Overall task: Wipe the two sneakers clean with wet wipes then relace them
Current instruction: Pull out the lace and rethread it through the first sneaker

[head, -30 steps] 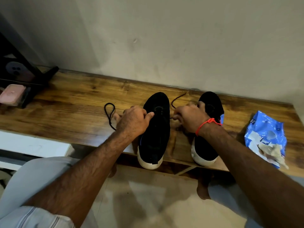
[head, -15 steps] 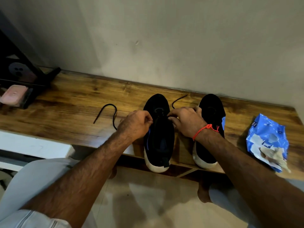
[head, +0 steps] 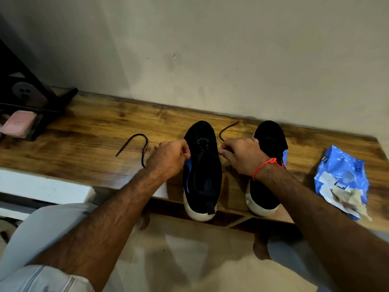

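You are sitting at a brown wood-grain desk (head: pixel 88 144) with 2 black fabric sneakers with white soles standing on it, toes toward the wall and heels hanging over the near edge. Your left hand (head: pixel 168 159) is resting against the left side of the left sneaker (head: pixel 202 165), its fingers curled and pinching the thin black shoelace (head: pixel 134 144) near the eyelets; the loose end of that lace is looping away across the wood to your left. Your right hand (head: pixel 242 154), with a red thread bracelet (head: pixel 265 165) at the wrist, is sitting in the gap between the 2 shoes, its fingertips pinching the other end of the lace, which is curving up toward the wall. The right sneaker (head: pixel 271 140) is standing just beside that hand, partly hidden by your wrist. A crumpled blue wet-wipe packet (head: pixel 341 171) is lying well to the right on the desk, with a soiled grey wipe (head: pixel 349 199) resting on its near corner
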The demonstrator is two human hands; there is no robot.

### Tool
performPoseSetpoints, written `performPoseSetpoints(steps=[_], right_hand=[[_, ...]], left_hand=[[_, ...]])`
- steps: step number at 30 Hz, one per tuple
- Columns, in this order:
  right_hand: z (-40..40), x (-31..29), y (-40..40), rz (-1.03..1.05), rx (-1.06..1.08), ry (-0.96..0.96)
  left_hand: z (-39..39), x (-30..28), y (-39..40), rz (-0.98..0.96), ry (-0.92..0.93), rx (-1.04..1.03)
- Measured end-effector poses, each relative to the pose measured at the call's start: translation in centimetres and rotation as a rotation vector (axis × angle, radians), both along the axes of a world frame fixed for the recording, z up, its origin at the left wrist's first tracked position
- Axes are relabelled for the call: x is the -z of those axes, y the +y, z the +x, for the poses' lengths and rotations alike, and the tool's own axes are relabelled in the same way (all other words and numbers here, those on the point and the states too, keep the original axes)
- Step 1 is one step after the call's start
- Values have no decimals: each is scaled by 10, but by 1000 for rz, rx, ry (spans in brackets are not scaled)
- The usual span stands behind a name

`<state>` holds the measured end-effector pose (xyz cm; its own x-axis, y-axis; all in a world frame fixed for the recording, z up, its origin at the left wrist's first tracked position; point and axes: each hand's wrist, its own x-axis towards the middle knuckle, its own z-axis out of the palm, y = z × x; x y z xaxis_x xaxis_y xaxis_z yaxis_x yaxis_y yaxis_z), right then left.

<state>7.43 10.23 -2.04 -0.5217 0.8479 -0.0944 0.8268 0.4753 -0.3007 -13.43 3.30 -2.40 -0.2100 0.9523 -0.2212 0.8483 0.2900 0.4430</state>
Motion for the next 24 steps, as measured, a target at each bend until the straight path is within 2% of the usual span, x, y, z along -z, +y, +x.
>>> performPoseSetpoints(steps=[3,6,8,11,16,19,24], right_hand=[[-3,-3,-4,-113,-23,206],[-13,-9,-3,-210,0,216],[-19,-13,1,-372,87,298],[-21,-33,9,-620,243,550],[-23,-88,10,-817,336,945],[-26,-124,14,-860,323,1054],[-27,-187,21,-934,328,1192]], left_hand=[[3,-2,2,15,-276,-35],[9,-11,4,15,-418,-51],[10,-19,7,3,-544,-63],[8,-38,9,-4,-729,-110],[9,-85,10,-43,-956,-235],[10,-121,15,-37,-1098,-274],[14,-190,20,45,-1148,-254]])
